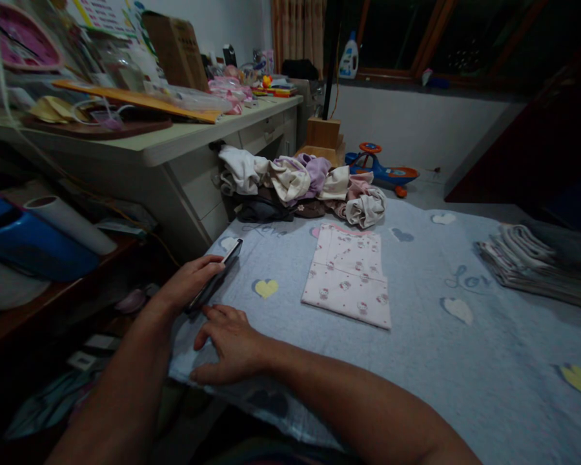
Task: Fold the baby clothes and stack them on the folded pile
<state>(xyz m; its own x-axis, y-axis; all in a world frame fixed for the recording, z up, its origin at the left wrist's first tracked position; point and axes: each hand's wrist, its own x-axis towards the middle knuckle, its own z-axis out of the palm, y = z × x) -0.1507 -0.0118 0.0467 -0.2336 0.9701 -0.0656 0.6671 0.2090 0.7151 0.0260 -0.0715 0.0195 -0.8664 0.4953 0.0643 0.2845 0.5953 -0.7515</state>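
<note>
OK, far L of the cloth (pixel 346 278) = desk (pixel 145 143). L hand (pixel 188 282), also L of cloth, is clamped on a phone (pixel 213 284); phone's tilted, right under the fingers, w/ its far end sticking out past them. R hand (pixel 230 342), nr side & L of cloth, sits just beside phone's near end, thumb & fingers apart; can't tell if it's touching the bed (pixel 416 361). Clothes heap (pixel 290 181) behind cloth. Folded stack (pixel 523 258) well R of cloth.
</note>
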